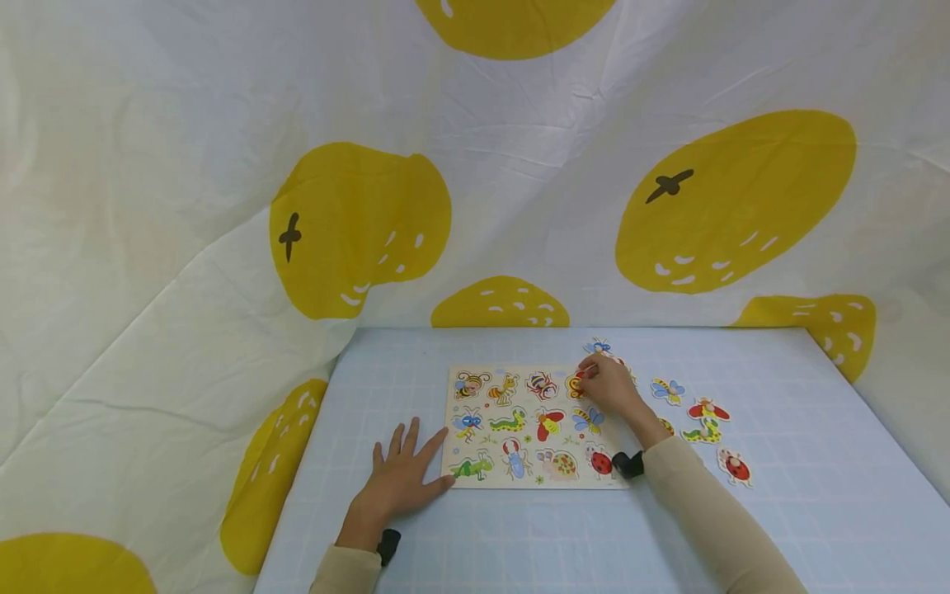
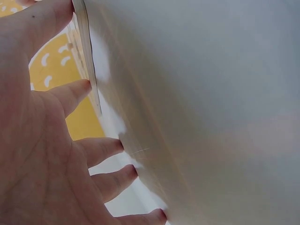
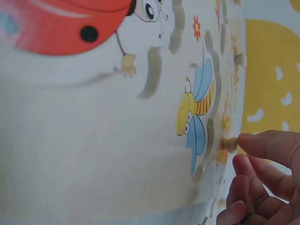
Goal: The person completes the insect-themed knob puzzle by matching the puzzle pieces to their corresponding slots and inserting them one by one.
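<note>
A wooden insect puzzle board [image 1: 482, 484] lies on the table, printed with bugs in rows. My right hand [image 1: 612, 386] is over its top right corner. In the right wrist view, the fingertips are at the wooden knob [image 3: 228, 144] of a red and yellow puzzle piece [image 1: 573, 384], pinching it. That piece sits at the last spot of the top row, partly hidden by the fingers. My left hand [image 1: 401, 483] lies spread on the table at the board's left side. Its thumb and index fingertip touch the board's edge [image 2: 86, 51]; the other fingertips rest on the table.
Loose puzzle pieces lie right of the board: a blue-winged bug [image 1: 668, 391], a red-winged bug [image 1: 708, 409], a green caterpillar [image 1: 702, 431] and a ladybug [image 1: 735, 468]. Another blue-winged piece [image 1: 597, 346] lies behind the right hand. A lemon-patterned cloth [image 1: 519, 206] hangs behind the table.
</note>
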The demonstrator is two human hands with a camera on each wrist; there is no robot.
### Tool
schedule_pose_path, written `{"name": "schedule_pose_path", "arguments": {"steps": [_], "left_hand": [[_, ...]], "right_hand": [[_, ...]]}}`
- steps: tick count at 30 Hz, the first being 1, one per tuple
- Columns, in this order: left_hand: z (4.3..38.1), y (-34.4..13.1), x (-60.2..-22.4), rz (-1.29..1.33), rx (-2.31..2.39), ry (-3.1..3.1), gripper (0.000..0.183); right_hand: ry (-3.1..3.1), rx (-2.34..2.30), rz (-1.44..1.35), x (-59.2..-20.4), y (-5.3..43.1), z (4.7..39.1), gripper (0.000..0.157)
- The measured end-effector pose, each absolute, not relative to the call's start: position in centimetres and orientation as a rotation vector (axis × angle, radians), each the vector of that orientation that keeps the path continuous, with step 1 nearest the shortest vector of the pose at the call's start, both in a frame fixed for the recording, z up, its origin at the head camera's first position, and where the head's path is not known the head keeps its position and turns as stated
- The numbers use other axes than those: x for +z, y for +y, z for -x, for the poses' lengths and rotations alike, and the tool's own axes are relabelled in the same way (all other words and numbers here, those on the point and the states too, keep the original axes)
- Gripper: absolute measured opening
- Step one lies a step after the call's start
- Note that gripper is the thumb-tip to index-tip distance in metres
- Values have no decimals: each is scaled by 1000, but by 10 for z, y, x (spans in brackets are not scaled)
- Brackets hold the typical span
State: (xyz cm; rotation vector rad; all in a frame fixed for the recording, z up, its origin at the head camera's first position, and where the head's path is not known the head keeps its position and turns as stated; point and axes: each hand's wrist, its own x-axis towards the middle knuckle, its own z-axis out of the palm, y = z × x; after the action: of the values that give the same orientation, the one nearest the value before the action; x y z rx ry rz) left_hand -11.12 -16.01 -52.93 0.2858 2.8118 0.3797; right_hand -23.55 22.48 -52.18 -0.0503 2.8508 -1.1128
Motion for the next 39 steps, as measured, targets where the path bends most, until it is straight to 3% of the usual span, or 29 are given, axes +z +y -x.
{"name": "schedule_pose_path", "arguments": {"steps": [18,39], "left_hand": [[112,-161,-532,-274,380,2809,78],[111,-160,-531,-273,396,2816,78]], "right_hand": [[2946,-1191,3,-510,246,251,29],[2890,-1305,-202,-530,264,278,36]]}}
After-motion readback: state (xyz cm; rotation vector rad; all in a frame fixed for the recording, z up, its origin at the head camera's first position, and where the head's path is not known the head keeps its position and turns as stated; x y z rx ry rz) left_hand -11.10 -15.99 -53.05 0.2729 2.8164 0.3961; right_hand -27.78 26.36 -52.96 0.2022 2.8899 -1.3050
